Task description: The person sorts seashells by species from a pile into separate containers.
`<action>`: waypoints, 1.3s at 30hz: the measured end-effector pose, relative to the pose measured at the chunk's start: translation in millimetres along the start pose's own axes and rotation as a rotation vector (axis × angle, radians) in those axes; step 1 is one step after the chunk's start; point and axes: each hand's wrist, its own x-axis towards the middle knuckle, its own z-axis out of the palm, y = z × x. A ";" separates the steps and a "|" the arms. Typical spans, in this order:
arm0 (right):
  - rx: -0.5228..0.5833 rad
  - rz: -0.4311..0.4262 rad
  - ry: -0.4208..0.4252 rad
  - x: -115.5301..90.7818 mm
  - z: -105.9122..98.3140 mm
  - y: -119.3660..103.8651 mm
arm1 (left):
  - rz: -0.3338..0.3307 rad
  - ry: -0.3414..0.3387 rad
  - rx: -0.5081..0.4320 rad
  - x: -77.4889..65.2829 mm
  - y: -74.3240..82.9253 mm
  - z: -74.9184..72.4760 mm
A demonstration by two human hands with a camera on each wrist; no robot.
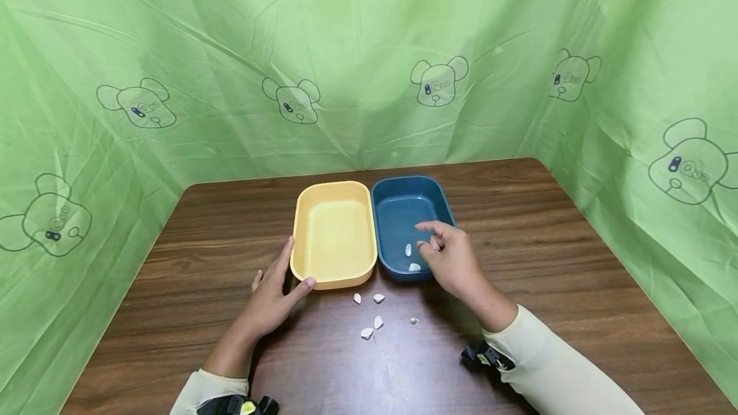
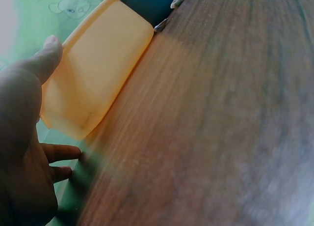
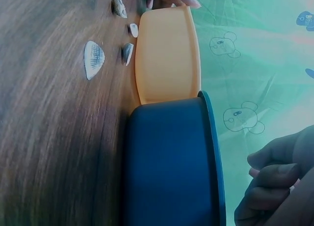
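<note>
My right hand (image 1: 452, 261) hovers over the near right part of a blue tray (image 1: 406, 207). Its thumb and index finger are spread apart with nothing between them in the head view, and the other fingers bend inward. Inside the blue tray, two small white seashells (image 1: 414, 267) show just left of this hand. My left hand (image 1: 270, 303) touches the near left corner of a yellow tray (image 1: 334, 229), thumb at the front rim and fingers along the left side. Seen from the right wrist, a ribbed seashell (image 3: 94, 60) lies on the table in front of the trays.
The trays stand side by side, touching, on a dark wood-grain table (image 1: 219, 255). Several white shells (image 1: 378, 322) are scattered between the trays and the near edge. A green curtain (image 1: 357, 31) with printed bear heads encloses the back and sides.
</note>
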 end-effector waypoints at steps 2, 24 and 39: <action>0.004 0.008 0.000 0.1 0.2 -0.3 | -0.001 0.001 0.001 -0.5 -0.7 0.2; 0.047 -0.047 -0.445 -37.0 2.4 -17.0 | 0.006 0.011 0.005 -1.1 -1.5 0.8; 0.114 0.003 -0.636 -54.4 28.6 4.0 | 0.002 0.010 0.003 0.2 1.1 1.8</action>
